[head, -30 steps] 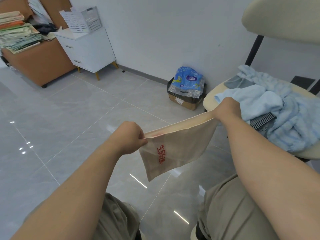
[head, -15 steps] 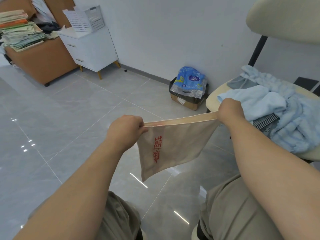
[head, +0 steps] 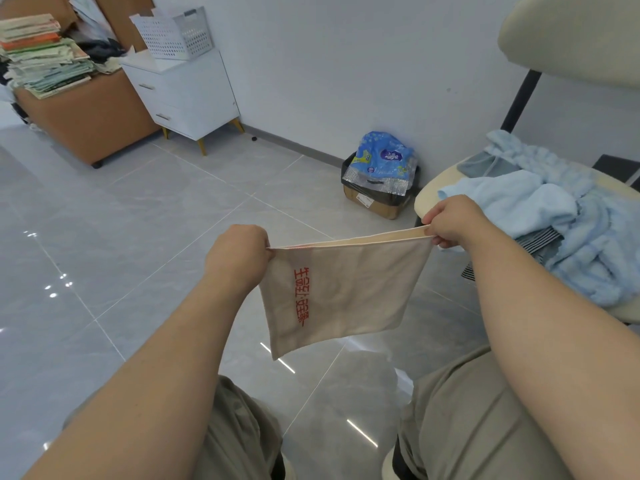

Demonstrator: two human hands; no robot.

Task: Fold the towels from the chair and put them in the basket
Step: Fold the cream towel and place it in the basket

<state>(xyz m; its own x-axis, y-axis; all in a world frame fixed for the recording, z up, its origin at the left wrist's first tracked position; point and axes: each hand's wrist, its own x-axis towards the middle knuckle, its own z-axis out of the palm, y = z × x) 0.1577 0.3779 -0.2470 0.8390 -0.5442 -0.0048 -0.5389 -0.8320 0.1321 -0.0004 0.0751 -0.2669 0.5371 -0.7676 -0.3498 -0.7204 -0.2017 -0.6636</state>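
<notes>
A beige towel (head: 349, 289) with red stitched characters hangs doubled over in the air above my knees. My left hand (head: 239, 256) pinches its top left corner and my right hand (head: 453, 221) pinches its top right corner, so the top edge is stretched taut. On the cream chair (head: 424, 199) at the right lies a heap of light blue towels (head: 568, 230) with a grey one and a striped one among them. A white perforated basket (head: 173, 32) stands on a white drawer cabinet (head: 187, 95) at the far left, well out of arm's reach.
A cardboard box lined with a black bag (head: 377, 199) holds blue plastic packaging and sits by the wall left of the chair. A brown cabinet (head: 83, 123) with stacked papers stands at the far left. Glossy grey floor tiles (head: 138, 237) spread between.
Both hands have drawn the towel's top edge tighter and more level. The folded towel now hangs flatter, with the red characters turned more towards me.
</notes>
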